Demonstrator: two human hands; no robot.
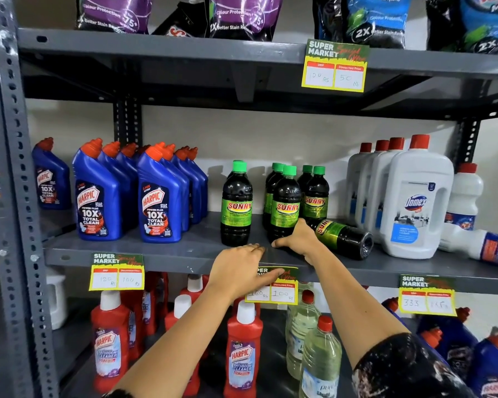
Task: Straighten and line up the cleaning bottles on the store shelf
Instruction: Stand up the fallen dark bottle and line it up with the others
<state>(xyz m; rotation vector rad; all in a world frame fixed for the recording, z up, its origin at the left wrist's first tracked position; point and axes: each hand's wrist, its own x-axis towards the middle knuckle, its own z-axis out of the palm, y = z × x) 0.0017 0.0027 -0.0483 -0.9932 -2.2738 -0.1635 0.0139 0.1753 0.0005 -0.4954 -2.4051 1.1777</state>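
Note:
On the middle grey shelf [161, 248] stand several dark Sunny bottles with green caps [285, 202], one apart at the left [236, 205]. Another Sunny bottle [345, 237] lies on its side to their right. My right hand [299, 238] wraps the base of the front upright Sunny bottle, touching the fallen one's neck. My left hand [239, 268] rests flat on the shelf's front edge, fingers together, holding nothing. Blue Harpic bottles [158, 202] stand in rows at the left. White Domex jugs [414, 202] stand at the right.
A white bottle [483, 239] lies tipped at the far right beside an upright one. Price tags [117, 272] hang from the shelf edges. Red Harpic bottles [243, 349] and clear bottles [319, 360] fill the lower shelf. Detergent pouches [242, 15] sit on the top shelf.

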